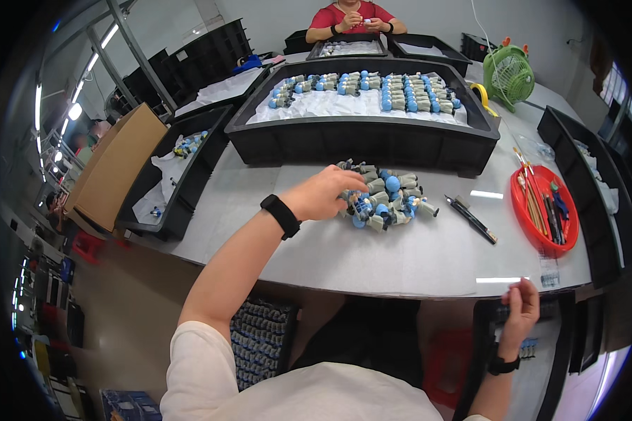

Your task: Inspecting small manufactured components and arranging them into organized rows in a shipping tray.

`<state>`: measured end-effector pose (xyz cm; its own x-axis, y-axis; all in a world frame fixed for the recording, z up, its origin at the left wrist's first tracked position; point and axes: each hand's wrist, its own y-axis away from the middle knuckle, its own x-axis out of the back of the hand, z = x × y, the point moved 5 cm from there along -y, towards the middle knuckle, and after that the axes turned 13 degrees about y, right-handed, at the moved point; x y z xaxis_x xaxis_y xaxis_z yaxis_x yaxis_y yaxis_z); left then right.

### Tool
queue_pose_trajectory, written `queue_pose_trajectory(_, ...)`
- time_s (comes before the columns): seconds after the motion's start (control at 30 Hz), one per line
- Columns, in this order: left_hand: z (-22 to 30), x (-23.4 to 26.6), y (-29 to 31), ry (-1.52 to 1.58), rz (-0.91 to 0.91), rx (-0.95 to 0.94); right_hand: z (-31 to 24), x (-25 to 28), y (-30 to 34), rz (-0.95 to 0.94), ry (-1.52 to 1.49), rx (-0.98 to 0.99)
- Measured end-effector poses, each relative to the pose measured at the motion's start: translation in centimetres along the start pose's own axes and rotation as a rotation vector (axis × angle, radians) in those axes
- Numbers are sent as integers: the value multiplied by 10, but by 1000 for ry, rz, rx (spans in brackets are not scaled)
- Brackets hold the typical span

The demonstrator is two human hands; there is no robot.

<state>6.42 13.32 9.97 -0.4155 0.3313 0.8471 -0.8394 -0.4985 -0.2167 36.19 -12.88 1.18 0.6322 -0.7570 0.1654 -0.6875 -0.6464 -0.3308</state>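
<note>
left arm [235,259] extended forward, left hand [321,195] palm down and curved, right hand [520,313] held lower, partly curled

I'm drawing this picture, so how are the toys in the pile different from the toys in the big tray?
The pile of toys is jumbled, pointing different ways, while the tray toys mostly lie in rows. The pile of toys sits on the table; the tray toys lie on a white sheet. The left hand is at the pile of toys, but no hand is at the tray toys. Both show blue and grey.
</note>
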Motion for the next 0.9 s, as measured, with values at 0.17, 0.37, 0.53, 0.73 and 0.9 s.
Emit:
queue_pose_trajectory(0.17, -2, -1, 6, 183, 63, -49, -37, -88, 24, -270, -140, 13)
queue_pose_trajectory(0.37, 41, -6, 51, 794, 109, 17, -60, -168, 36, -527, -260, -70)
queue_pose_trajectory(0.53, 42, -45, 74, 1423, 282, 209, -71, -218, 47, -924, -449, -326)
queue_pose_trajectory(0.73, 13, -78, 83, 1664, 655, 315, -63, -238, 41, -779, -303, -126)
queue_pose_trajectory(0.9, 5, -87, 89, 1482, 684, 305, -63, -230, 40, -602, -123, 121)
